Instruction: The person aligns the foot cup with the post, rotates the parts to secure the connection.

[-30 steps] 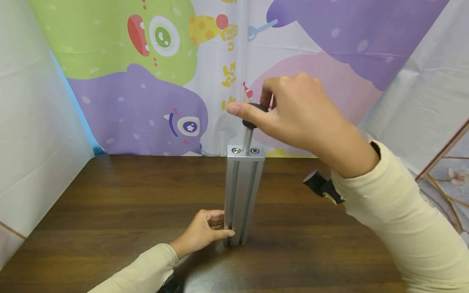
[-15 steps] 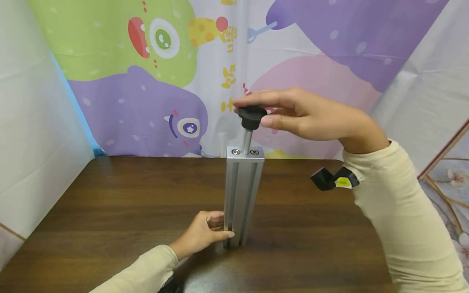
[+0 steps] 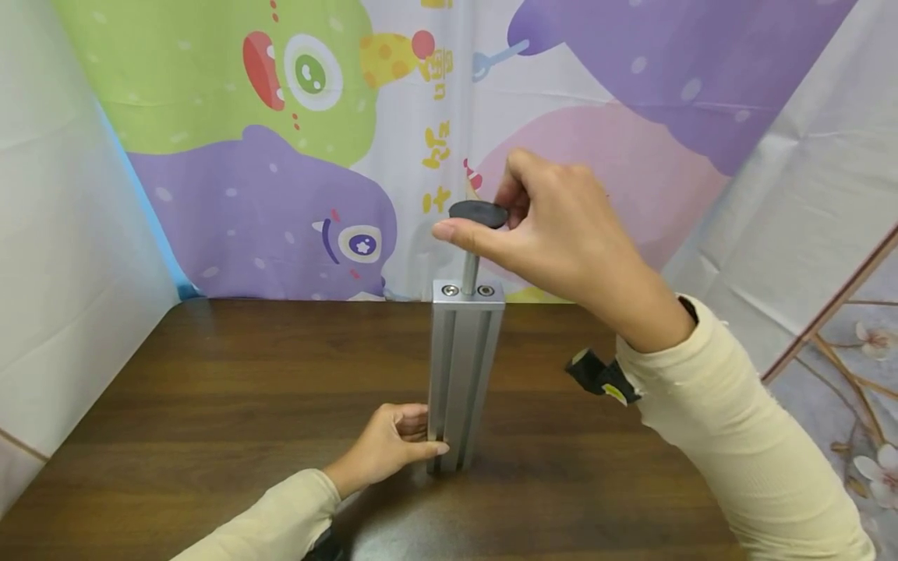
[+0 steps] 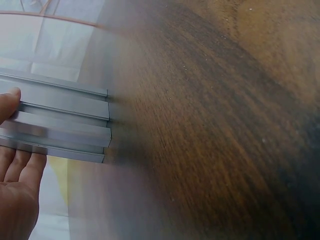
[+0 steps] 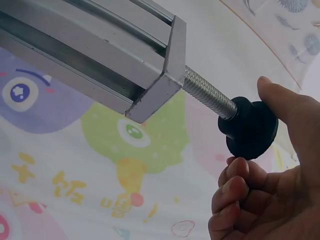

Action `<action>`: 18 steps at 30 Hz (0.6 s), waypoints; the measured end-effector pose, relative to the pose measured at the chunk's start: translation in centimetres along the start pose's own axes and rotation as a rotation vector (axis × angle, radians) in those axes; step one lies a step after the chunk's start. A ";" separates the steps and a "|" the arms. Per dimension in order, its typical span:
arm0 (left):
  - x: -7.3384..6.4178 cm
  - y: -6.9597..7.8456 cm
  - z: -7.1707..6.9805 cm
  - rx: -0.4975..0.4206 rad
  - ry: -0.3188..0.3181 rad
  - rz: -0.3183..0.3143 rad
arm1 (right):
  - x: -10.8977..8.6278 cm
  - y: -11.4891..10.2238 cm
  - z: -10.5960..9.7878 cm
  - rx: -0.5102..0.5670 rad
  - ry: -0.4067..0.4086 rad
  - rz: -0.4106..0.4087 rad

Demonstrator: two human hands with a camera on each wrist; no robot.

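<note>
A silver aluminium profile [image 3: 464, 374] stands upright on the wooden table, its end plate [image 3: 468, 294] on top with two bolt heads. From that plate rises the threaded rod [image 5: 207, 92] of a levelling foot, which ends in a round black base [image 3: 479, 213]. My right hand [image 3: 561, 226] pinches the rim of this base between thumb and curled fingers. Low on the profile, my left hand [image 3: 382, 448] grips it from the left, thumb on the near face; its fingers go partly behind. In the left wrist view, the profile's lower end [image 4: 100, 125] meets the table.
The brown wooden table [image 3: 281, 374] reaches back to a cartoon-printed curtain [image 3: 281, 210]. White fabric panels [image 3: 56, 234] flank both sides. A black wrist-camera mount [image 3: 599, 375] sticks out from the right sleeve.
My right hand has turned from a flatter pose, fingers over the black base, back to the thumb lying across its near side. The left hand and profile stay put.
</note>
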State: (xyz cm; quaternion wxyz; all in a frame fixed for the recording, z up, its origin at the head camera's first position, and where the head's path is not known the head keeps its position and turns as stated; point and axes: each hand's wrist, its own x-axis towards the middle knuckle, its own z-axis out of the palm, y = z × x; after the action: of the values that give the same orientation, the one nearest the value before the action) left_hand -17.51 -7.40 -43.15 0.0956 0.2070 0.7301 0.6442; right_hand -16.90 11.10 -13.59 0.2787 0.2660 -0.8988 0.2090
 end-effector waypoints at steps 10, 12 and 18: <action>0.1 0.1 0.1 -0.006 -0.006 -0.008 | -0.2 0.4 -1.0 0.023 -0.121 0.010; 0.1 0.0 0.1 -0.002 -0.009 -0.009 | -0.2 0.9 -1.4 0.064 -0.165 -0.112; 0.1 -0.1 0.1 0.007 0.003 -0.009 | 0.6 2.0 -2.3 0.223 -0.357 -0.520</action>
State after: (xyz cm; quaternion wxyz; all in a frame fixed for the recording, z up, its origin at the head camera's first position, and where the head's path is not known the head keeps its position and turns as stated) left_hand -17.58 -7.27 -43.25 0.0965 0.2032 0.7335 0.6414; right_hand -17.60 13.61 -11.87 0.1301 0.5476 -0.8071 0.1782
